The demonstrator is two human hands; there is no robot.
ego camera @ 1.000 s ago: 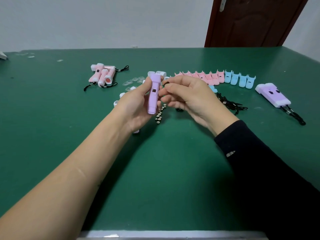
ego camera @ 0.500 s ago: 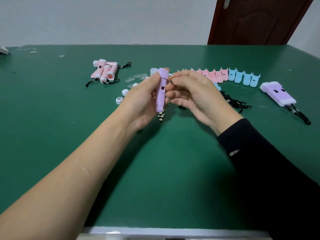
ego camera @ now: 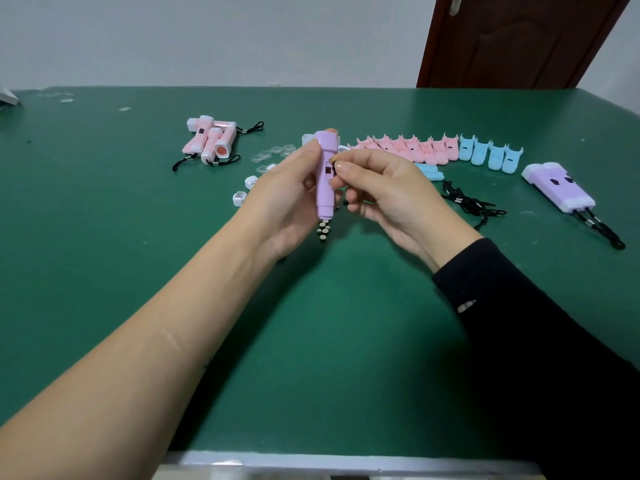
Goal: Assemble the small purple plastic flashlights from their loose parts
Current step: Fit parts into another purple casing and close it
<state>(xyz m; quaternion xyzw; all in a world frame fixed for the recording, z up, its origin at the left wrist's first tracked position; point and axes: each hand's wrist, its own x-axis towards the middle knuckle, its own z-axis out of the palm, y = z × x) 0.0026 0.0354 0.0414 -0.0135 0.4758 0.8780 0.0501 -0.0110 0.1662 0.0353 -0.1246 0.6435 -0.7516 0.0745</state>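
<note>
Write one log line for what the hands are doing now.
left hand: holds purple flashlight upright | right hand: pinches small dark piece at its side

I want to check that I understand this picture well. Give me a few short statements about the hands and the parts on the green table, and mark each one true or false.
1. The left hand holds a purple flashlight body upright. True.
2. The pink flashlights lie to the right of both hands. False: they lie at the far left; two purple flashlights lie at the right.
3. In the row of small parts, the blue parts stand at the right end, after the pink parts. True.
4. The right hand rests flat on the table. False: it is raised, and its fingertips pinch a small dark part beside the body.
</note>
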